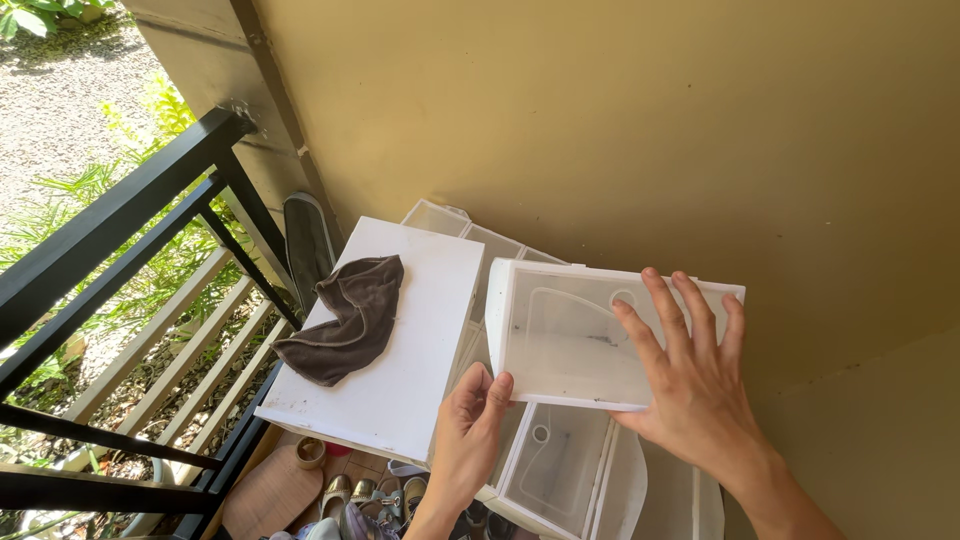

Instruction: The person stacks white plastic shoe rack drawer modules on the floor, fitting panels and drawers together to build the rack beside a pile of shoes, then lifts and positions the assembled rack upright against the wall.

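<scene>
So the clear plastic shoe box [585,335] sits right of centre in the frame, tipped up so its open side faces the camera, and its long axis runs left to right with the right end a bit higher. Both hands are on it. The left hand [472,420] comes up from the bottom middle and pinches the box's lower left corner, fingers closed narrow on the white rim. The right hand [690,375] is spread wide and flat against the box's right half, fingers pointing up toward the top edge, so it's more pressing or steadying than gripping. That right hand covers more of the box; the left only has the corner.

Directly under the box is a stack of similar clear shoe boxes [560,470], touching or nearly so, can't tell which. Just to the left lies a white board [420,360] with a dark brown cloth [350,320] crumpled on it. A black railing [120,240] fills the left side, the tan wall [620,120] is close behind, and some shoes [365,495] lie on the floor at the bottom.
</scene>
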The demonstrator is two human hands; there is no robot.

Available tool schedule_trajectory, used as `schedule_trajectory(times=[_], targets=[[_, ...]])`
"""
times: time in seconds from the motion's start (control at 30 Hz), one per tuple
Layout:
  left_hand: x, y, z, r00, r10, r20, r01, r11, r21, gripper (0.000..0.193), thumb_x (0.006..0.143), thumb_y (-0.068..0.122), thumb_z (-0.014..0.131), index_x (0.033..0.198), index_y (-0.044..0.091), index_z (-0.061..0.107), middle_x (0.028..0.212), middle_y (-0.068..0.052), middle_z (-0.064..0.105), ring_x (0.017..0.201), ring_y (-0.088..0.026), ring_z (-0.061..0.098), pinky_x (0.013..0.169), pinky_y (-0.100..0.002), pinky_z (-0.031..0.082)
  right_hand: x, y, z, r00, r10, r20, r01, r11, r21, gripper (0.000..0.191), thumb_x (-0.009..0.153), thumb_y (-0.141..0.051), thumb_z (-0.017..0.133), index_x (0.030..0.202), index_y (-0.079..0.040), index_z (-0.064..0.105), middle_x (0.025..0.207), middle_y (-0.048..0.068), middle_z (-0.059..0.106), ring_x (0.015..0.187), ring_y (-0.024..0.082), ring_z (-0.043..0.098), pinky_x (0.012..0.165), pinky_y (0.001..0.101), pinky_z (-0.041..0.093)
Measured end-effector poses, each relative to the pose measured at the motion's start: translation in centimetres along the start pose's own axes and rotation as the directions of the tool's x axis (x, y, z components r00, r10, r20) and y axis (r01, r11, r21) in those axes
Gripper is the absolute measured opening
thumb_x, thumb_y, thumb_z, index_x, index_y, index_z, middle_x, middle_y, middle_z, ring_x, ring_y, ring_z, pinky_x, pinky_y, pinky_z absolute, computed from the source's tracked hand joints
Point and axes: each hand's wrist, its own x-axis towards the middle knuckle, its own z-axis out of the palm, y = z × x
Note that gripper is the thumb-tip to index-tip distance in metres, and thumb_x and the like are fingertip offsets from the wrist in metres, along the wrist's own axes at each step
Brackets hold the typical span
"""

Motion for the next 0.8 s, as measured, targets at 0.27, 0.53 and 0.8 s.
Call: schedule_trajectory(times=[0.27,0.53,0.8], targets=[[0.2,-0.2,-0.2,0.998,-0.065,-0.015,0.065,0.998,0.000,0.042,0.101,0.038,0.059,0.076,0.007,0.047,0.073,0.002,0.050,0.071,-0.009,0.040,0.065,-0.026,0.039,-0.3,-0.1,1.0,0.997,0.022,-0.076,-0.011,0.991,0.133,0.131,0.027,-0.063,0.093,0.136,-0.008,0.045,0.155,0.019,0.028,0.143,0.043,0.025,0.113,0.0738,0.013],[0.4,0.0,-0.4,0.998,-0.055,0.014,0.056,0.993,-0.106,0.042,0.103,0.041,0.053,0.076,0.009,0.049,0.074,0.001,0.051,0.077,-0.011,0.047,0.075,-0.028,0.043,-2.3,0.3,2.4,0.944,-0.060,-0.324,0.078,0.996,0.041,0.115,0.050,-0.075,0.085,0.137,-0.011,0.049,0.147,0.018,0.036,0.138,0.042,0.029,0.112,0.0778,0.007],[0.6,0.3,-0.5,0.991,-0.134,-0.018,0.134,0.991,-0.016,0.043,0.100,0.042,0.059,0.074,0.009,0.050,0.071,0.000,0.049,0.073,-0.011,0.042,0.069,-0.027,0.036,-6.2,0.1,2.7,0.854,-0.026,-0.520,0.039,0.999,0.013,0.052,0.083,-0.042,0.086,0.123,-0.020,0.063,0.130,0.007,0.052,0.130,0.028,0.043,0.121,0.0689,0.014]])
